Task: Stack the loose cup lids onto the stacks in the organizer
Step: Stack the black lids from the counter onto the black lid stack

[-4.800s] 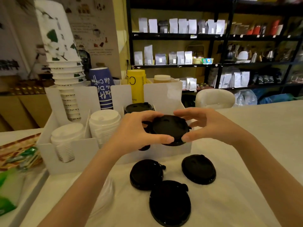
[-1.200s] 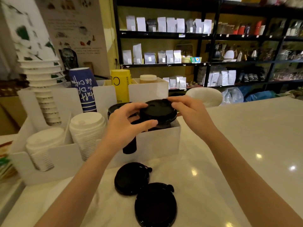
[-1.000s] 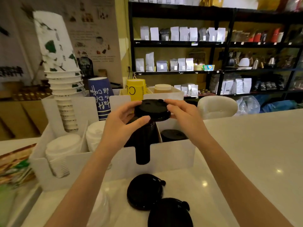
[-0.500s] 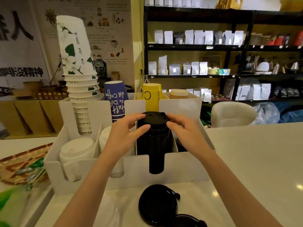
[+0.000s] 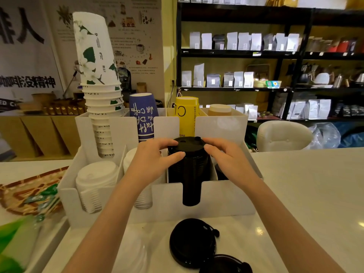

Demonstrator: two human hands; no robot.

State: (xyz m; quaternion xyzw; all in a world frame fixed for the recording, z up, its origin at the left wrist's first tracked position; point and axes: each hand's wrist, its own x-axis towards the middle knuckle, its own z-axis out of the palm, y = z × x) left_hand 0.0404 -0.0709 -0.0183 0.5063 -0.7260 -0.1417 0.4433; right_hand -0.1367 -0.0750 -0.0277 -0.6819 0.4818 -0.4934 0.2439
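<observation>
Two hands press a black lid onto the black stack in the organizer.

Both forearms reach forward from the near edge, palms down. The left hand (image 5: 151,160) and right hand (image 5: 226,158) curl their fingers around opposite sides of the top lid (image 5: 187,145), gripping its rim atop the black stack (image 5: 190,172), which stands in a front compartment of the white organizer (image 5: 222,201). In front of the organizer, two loose black lids (image 5: 193,243) lie on the table (image 5: 307,194), overlapping, one cut off by the frame's bottom edge.
</observation>
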